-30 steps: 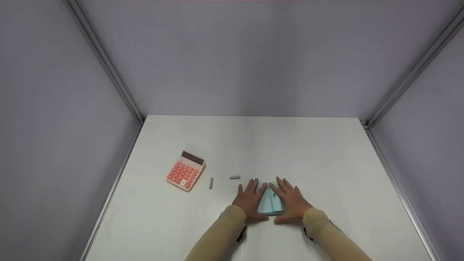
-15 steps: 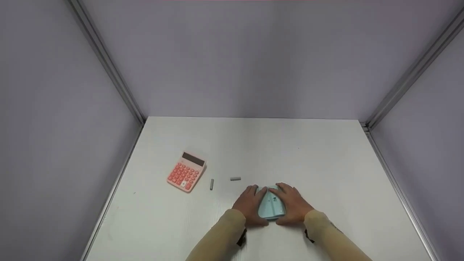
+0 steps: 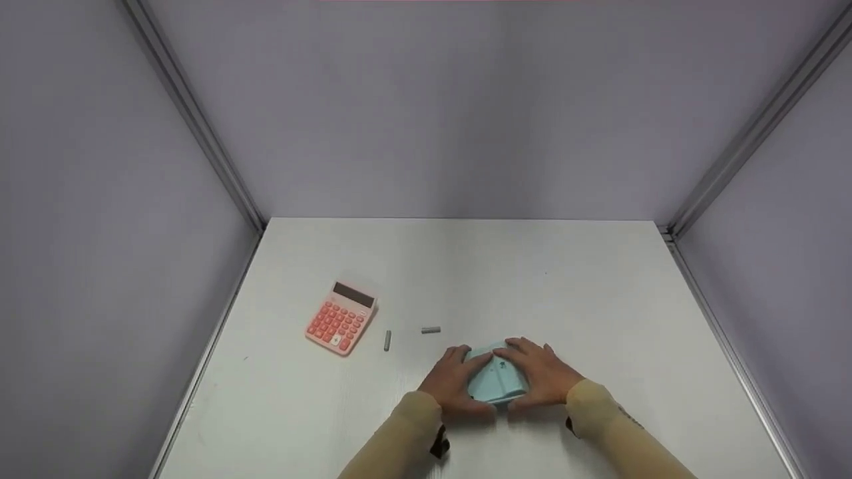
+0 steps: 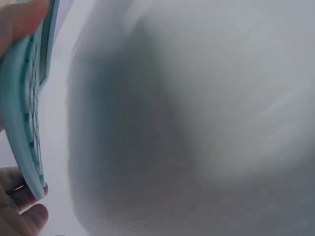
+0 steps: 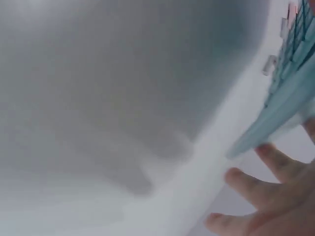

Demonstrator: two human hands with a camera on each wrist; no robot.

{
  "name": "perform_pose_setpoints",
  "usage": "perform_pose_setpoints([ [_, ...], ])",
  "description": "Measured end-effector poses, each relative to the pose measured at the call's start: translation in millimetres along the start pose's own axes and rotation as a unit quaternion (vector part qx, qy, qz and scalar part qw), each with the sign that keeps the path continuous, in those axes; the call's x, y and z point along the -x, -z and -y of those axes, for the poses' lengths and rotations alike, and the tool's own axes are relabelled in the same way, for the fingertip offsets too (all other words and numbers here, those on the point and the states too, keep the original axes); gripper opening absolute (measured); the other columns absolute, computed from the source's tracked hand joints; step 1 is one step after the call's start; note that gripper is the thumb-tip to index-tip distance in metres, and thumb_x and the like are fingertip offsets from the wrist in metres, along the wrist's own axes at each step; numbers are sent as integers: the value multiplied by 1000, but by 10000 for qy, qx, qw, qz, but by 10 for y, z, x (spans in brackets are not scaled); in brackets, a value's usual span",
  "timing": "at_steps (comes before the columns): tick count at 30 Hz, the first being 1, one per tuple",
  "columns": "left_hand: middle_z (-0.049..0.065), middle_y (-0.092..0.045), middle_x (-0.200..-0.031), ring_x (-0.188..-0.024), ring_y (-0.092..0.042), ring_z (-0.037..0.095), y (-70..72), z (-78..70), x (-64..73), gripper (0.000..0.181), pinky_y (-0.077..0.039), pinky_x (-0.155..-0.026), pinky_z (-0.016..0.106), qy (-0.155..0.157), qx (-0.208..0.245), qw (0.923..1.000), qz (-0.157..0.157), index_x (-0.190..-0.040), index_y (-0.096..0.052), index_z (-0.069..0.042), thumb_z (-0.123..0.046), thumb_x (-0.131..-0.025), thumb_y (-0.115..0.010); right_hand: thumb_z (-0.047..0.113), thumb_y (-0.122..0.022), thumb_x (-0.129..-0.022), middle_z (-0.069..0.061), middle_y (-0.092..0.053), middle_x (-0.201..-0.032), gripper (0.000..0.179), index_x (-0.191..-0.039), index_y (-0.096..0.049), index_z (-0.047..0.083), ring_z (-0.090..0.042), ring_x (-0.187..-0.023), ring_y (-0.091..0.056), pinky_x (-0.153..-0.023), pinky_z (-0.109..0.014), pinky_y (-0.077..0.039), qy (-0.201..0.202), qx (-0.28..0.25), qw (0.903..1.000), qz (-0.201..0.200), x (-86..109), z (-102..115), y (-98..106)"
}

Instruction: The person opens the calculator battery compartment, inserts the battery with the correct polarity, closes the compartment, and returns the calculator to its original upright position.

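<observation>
A light-blue calculator (image 3: 496, 384) is held back side up between both hands near the front of the table. My left hand (image 3: 449, 382) grips its left edge, thumb at the near side and fingers at the far side. On the opposite edge, my right hand (image 3: 542, 376) holds it the same way. In the left wrist view the calculator (image 4: 17, 108) shows its keys facing down, clear of the tabletop, over a broad shadow. The right wrist view has the calculator (image 5: 275, 113) with fingertips close under its edge and other fingers spread away from it.
To the left lies a pink calculator (image 3: 341, 319), keys up. Two small grey cylinders, one upright in view (image 3: 387, 340) and one lying crosswise (image 3: 430, 330), are between it and the hands. Grey panels (image 3: 426, 113) wall in the white table (image 3: 566, 279) at the back and sides.
The hands lay with fingers spread over the light-blue calculator; now their fingers curl round its edges. It has come up off the table and turned slightly. The pink calculator and cylinders stay put.
</observation>
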State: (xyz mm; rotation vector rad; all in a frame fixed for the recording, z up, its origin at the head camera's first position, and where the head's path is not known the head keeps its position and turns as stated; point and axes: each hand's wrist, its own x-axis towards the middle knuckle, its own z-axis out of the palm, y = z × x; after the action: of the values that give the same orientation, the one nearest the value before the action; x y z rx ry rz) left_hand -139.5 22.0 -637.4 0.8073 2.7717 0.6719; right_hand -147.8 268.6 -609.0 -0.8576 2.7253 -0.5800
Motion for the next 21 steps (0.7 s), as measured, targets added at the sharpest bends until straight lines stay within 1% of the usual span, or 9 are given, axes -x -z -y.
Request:
perform_pose_setpoints([
  [3, 9, -42, -141, -123, -42, 22, 5, 6, 29, 95, -45, -94, 39, 197, 437, 9988, -23, -149, -33, -38, -82, -68, -58, 69, -73, -67, -3, -35, -149, 97, -148, -37, 29, -26, -129, -43, -97, -56, -41, -29, -461, 9989, 73, -1, 15, 49],
  [5, 8, -45, -138, -118, -44, 20, 16, -2, 38, 93, -46, -91, 37, 333, 766, 9965, -44, -149, -35, -38, -82, -70, -57, 69, -70, -70, -3, -35, -150, 96, -149, -36, 28, -25, -129, -43, -96, -50, -44, -56, -724, 9974, 18, -1, 14, 67],
  [7, 7, -48, -134, -111, -46, 18, 39, -19, 33, 90, -46, -87, 35, 398, 1155, 9925, -74, -148, -36, -37, -80, -72, -57, 69, -68, -72, -2, -34, -151, 94, -150, -34, 28, -24, -131, -41, -98, -49, -43, -146, -973, 9950, -145, 3, 9, 82],
  [9, 5, -51, -131, -105, -47, 16, 60, -37, 22, 86, -45, -84, 33, 438, 1557, 9868, -110, -148, -36, -36, -75, -75, -59, 66, -68, -76, 0, -34, -152, 90, -150, -33, 29, -24, -133, -39, -101, -50, -40, -248, -1256, 9910, -401, 9, 3, 104],
  [11, 4, -52, -131, -104, -48, 15, 78, -54, 12, 82, -44, -85, 34, 459, 1942, 9798, -125, -148, -36, -35, -70, -78, -60, 60, -68, -80, 1, -34, -152, 85, -150, -34, 28, -24, -135, -37, -103, -52, -38, -329, -1562, 9848, -687, 17, -5, 136],
  [14, 2, -50, -137, -111, -49, 15, 100, -86, 0, 78, -43, -91, 37, 571, 2438, 9681, -86, -148, -35, -37, -66, -81, -61, 50, -69, -84, 3, -35, -152, 76, -149, -36, 26, -24, -136, -36, -105, -54, -35, -381, -1874, 9762, -1021, 28, -16, 186],
  [16, 1, -47, -142, -118, -48, 17, 114, -105, -7, 76, -41, -96, 41, 619, 2769, 9589, -35, -149, -34, -38, -66, -83, -59, 44, -67, -88, 2, -37, -151, 70, -148, -38, 25, -26, -136, -37, -106, -56, -34, -365, -2034, 9715, -1159, 33, -21, 212],
  [18, 0, -44, -145, -124, -46, 20, 132, -122, -18, 74, -40, -100, 45, 654, 3124, 9477, 45, -149, -34, -38, -65, -84, -58, 38, -64, -92, 1, -39, -149, 63, -148, -39, 23, -27, -134, -39, -104, -59, -34, -366, -2159, 9676, -1257, 37, -26, 227],
  [21, 3, -43, -146, -128, -45, 25, 165, -135, -32, 74, -40, -101, 49, 659, 3533, 9330, 174, -149, -33, -38, -67, -85, -55, 33, -59, -96, 0, -42, -148, 55, -147, -40, 23, -29, -133, -41, -101, -63, -36, -394, -2278, 9636, -1345, 36, -39, 247],
])
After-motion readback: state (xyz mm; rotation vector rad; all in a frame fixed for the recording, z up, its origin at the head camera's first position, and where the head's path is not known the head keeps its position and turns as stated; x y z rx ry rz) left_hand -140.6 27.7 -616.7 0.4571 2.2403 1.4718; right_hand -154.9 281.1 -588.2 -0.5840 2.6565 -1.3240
